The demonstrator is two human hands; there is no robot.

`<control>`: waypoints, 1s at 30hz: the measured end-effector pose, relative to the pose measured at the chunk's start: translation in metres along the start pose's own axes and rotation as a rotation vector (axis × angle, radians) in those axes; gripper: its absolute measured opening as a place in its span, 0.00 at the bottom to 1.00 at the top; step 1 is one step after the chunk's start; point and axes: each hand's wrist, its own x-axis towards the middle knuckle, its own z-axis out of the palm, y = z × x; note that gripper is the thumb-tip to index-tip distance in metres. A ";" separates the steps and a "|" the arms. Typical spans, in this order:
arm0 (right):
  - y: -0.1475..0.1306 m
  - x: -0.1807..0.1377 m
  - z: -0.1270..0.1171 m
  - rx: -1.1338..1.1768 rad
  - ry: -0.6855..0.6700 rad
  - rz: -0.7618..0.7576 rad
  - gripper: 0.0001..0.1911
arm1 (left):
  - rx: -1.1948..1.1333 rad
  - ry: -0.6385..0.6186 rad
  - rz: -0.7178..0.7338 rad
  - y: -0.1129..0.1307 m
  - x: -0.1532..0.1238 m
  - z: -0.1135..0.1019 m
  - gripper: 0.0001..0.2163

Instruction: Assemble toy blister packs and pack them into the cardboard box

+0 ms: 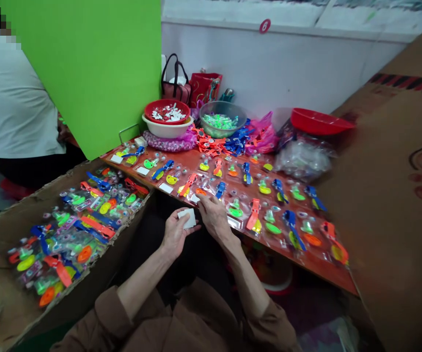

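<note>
My left hand [176, 227] is closed around a small stack of white cards [187, 218], held just off the table's front edge. My right hand [213, 215] reaches over that edge, its fingers pinching one white card [195, 199] at a clear plastic pack. Rows of such packs lie on the red-brown table [211, 159], holding coloured pacifiers [235, 212] and orange or blue straps [255, 214]. White cards [166, 187] also lie at the front of several packs on the left.
An open cardboard box [97, 264] full of packs stands at left. Behind the rows are a red basin [152, 104], a clear bowl [205, 120] and plastic bags [302, 160]. A green partition [97, 63] separates a seated person [16, 98]. Large cardboard [390, 205] borders the right.
</note>
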 end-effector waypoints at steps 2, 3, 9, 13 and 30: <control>-0.003 0.005 0.001 0.000 -0.031 0.003 0.19 | -0.011 0.005 0.004 0.002 0.003 -0.002 0.15; -0.004 0.008 0.002 0.001 -0.048 -0.003 0.19 | -0.014 0.007 0.005 0.003 0.004 -0.002 0.15; -0.001 0.012 0.006 -0.004 -0.010 -0.012 0.19 | -0.024 -0.006 -0.026 0.006 0.003 -0.005 0.13; 0.000 0.009 0.009 -0.030 -0.023 0.056 0.18 | -0.044 -0.019 -0.038 0.004 0.000 -0.006 0.12; 0.016 -0.066 -0.057 0.588 0.095 0.312 0.09 | -0.005 -0.064 -0.204 -0.027 -0.023 0.024 0.12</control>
